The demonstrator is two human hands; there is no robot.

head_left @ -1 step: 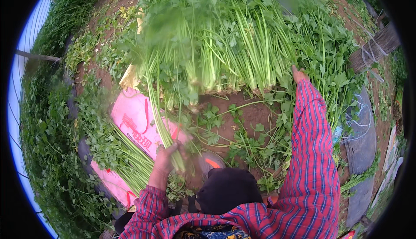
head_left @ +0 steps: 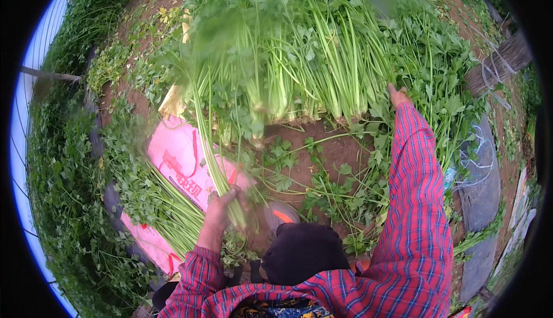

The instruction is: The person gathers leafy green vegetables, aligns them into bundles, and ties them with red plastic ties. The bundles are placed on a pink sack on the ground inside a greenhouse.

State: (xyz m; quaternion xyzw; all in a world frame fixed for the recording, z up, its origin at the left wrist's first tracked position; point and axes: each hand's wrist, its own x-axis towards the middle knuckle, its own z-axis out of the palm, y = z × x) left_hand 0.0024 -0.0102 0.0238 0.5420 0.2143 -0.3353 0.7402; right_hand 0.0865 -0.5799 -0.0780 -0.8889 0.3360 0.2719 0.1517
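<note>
My left hand (head_left: 217,213) is closed around the root end of a celery bunch (head_left: 212,155), whose stalks slant up and away to leafy tops blurred close to the camera. My right arm reaches far forward. At the right edge of a large celery pile (head_left: 351,82), my right hand (head_left: 398,95) has its visible fingers apart with nothing seen in them, beside the stalks and leaves; whether it touches them I cannot tell. The pile lies with pale root ends toward me and leaves away.
A pink bag (head_left: 173,154) with red straps lies at the left, with more cut celery stalks (head_left: 173,208) across it. Loose stems and leaves (head_left: 340,185) litter the brown soil before me. At the right stand a wooden post (head_left: 498,64) wrapped in twine and dark sheeting (head_left: 481,197).
My right hand has shifted very slightly away from me at the pile's edge. My left hand and its celery bunch look the same.
</note>
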